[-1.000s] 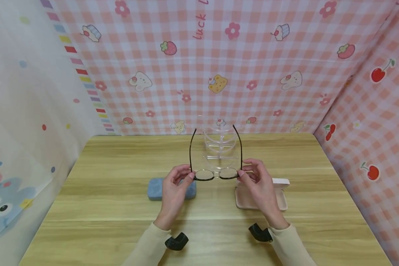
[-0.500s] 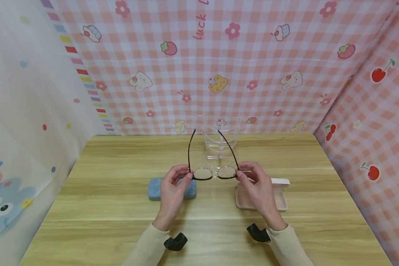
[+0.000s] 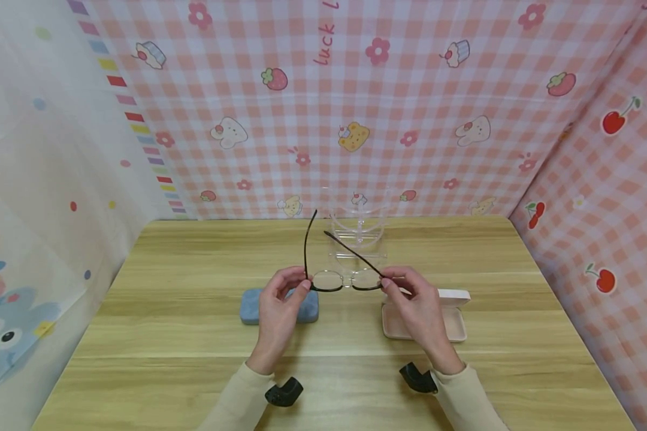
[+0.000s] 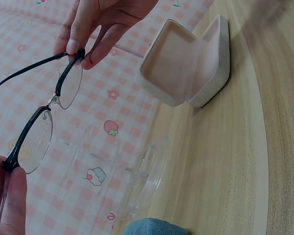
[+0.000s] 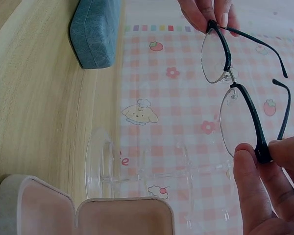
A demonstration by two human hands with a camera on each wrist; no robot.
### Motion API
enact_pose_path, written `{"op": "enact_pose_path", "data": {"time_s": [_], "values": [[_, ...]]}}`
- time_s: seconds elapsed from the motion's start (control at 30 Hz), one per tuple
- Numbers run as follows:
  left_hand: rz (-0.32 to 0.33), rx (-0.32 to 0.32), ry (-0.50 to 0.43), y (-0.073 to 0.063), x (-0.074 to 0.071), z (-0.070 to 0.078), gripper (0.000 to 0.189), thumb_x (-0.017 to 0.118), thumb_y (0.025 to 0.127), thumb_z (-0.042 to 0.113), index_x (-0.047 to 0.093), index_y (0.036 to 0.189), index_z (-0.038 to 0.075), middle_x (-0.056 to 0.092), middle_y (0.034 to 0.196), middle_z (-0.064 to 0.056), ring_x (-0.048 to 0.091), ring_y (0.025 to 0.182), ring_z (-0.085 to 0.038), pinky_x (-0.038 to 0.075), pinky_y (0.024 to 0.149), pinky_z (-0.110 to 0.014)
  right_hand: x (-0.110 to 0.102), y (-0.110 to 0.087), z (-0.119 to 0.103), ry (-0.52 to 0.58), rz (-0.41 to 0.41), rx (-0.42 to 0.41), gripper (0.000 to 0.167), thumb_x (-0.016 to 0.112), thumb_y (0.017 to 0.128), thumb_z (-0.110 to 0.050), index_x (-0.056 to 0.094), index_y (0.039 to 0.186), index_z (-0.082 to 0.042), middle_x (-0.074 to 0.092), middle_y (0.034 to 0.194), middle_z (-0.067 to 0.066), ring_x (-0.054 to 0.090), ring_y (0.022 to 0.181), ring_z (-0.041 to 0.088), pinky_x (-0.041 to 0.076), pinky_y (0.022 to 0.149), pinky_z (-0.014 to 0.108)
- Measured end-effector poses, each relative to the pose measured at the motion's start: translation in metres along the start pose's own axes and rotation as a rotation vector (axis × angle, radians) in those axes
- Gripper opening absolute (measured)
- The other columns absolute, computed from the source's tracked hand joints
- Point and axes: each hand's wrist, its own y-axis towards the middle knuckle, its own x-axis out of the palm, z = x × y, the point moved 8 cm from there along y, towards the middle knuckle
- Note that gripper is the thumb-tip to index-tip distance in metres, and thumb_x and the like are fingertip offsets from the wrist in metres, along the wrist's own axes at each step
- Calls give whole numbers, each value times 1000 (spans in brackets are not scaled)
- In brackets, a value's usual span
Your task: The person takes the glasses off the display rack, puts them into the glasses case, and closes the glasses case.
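Observation:
Both hands hold a pair of black half-rim eyeglasses (image 3: 327,290) up above the table, lenses toward the person. My left hand (image 3: 279,308) pinches the left hinge corner; my right hand (image 3: 417,305) pinches the right one. In the head view the left temple arm points away, while the right one slants inward across the lens side, partly folded. A closed blue glasses case (image 3: 251,306) lies below the left hand. Under the right hand an open case (image 3: 457,323) with a pale pink lining is partly covered by that hand. The right wrist view shows both lenses (image 5: 216,58) clearly.
A clear acrylic glasses stand (image 3: 358,239) is at the table's back, behind the eyeglasses. The wooden table (image 3: 167,371) meets a pink checked cloth (image 3: 313,108) at the back. Black wrist cameras (image 3: 284,392) sit on both sleeves.
The right temple arm has swung inward to the left, from pointing away to a slant. The eyeglasses and both hands have shifted slightly left. The cases have not moved.

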Motion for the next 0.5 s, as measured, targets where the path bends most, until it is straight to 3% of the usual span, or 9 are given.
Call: {"op": "enact_pose_path", "data": {"time_s": [0.27,0.5], "values": [[6,-1,5,0,-1,1,22,71,93,-5,69,116,-7,73,106,-19,69,97,-21,59,84,-25,1,-1,-5,-35,-1,-42,16,71,93,7,77,105,-3,71,105,10,68,96,3,60,81,21],[11,-2,-16,0,-1,3,20,71,93,-7,72,113,-4,73,105,-18,69,93,-13,60,84,-25,2,0,-6,-47,-13,-72,18,70,94,9,78,106,-2,67,107,12,68,93,4,60,80,21]]}}
